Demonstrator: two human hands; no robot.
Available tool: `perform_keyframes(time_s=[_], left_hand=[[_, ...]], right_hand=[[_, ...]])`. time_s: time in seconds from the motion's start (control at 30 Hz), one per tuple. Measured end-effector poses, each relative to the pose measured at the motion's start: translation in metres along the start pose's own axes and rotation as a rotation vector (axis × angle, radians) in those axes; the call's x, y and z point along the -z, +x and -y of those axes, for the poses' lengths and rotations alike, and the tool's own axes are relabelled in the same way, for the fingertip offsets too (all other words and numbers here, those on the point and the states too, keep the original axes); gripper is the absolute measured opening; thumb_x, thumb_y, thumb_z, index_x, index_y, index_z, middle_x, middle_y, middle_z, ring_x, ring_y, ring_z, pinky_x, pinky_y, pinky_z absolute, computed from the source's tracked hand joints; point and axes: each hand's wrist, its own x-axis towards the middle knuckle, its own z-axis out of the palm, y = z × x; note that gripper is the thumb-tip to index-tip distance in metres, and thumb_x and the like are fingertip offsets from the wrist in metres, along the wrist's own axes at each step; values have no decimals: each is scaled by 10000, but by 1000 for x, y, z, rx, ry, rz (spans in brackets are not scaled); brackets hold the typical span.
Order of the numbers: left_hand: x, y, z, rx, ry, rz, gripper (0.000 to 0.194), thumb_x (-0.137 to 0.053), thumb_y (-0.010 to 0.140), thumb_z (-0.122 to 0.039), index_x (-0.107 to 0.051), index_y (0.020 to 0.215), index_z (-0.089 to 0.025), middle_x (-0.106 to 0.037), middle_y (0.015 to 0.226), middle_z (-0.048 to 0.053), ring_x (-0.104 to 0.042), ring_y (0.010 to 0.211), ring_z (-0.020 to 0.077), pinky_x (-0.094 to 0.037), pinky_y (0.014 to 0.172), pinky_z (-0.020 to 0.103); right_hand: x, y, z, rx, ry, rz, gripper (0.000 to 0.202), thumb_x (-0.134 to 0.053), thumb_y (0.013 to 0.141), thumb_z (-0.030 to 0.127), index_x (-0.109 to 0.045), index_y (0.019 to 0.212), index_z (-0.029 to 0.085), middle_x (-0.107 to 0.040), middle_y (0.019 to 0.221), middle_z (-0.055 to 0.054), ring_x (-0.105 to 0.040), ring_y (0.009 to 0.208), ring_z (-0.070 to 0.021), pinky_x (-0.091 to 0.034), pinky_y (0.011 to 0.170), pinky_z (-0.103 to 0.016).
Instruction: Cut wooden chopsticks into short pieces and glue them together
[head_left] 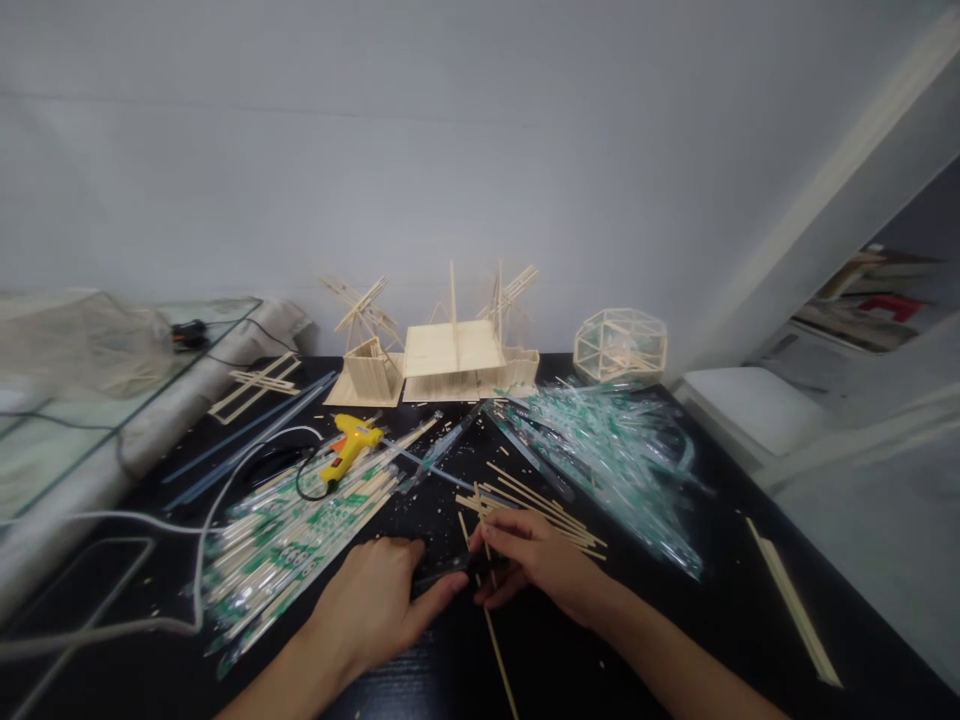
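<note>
Near the front of the black table, my left hand (382, 595) is closed around a dark tool (442, 573), whose exact kind is hard to make out. To its right, my right hand (525, 560) pinches a thin wooden stick (496, 650) that runs down toward the bottom edge. The tool's tip meets the stick between my hands. Just behind my right hand lies a loose pile of thin sticks (551, 510). Packaged sticks (300, 550) lie to the left, with a yellow glue gun (347, 448) on their far end.
Wooden stick models (454, 350) stand along the wall. A faceted stick frame (621, 345) is at back right, behind crumpled plastic wrappers (622, 460). A white cable (202, 540) loops at left. Longer sticks (795, 605) lie near the right edge.
</note>
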Motion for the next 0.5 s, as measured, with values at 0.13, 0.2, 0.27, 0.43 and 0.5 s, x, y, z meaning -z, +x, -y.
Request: perform_keyframes(time_s=[0.13,0.2,0.27,0.43,0.5], left_hand=[[-1,1,0,-15,-1,-22,731,-256,946,-774,-671,787,-193,-743,822,118,-728,796,294,-456,678,367],[-1,2,1,-21,3,-28,741,-256,948,-773,-680,769,-192,-740,801,112,-727,781,287,-453,669,363],[-1,3,2,-25,8,-26,752,-252,946,-777,-684,746,-196,-739,786,107,-728,771,284,-454,665,365],[1,6,3,-22,42,-48,747,-260,941,-782,-686,755,-198,-744,813,112,-732,799,307,-475,681,389],[2,5,3,-20,64,-56,735,-271,943,-776,-688,774,-195,-743,827,119,-731,809,312,-481,689,395]], right_hand=[[2,1,-2,13,-7,-4,547,-770,753,655,-646,921,149,-669,767,-20,-735,645,-170,-602,631,-290],[2,1,-2,13,-10,-15,546,-770,752,655,-645,921,151,-677,774,-22,-734,638,-167,-599,615,-281],[3,2,-3,10,-13,-17,553,-763,753,663,-642,919,150,-684,777,-24,-733,634,-164,-596,604,-273],[1,2,-2,67,-75,-4,556,-812,720,644,-616,886,151,-656,739,11,-725,640,-152,-613,625,-281],[1,2,-2,109,-105,0,554,-857,686,607,-607,877,151,-642,734,25,-717,650,-146,-621,632,-284]])
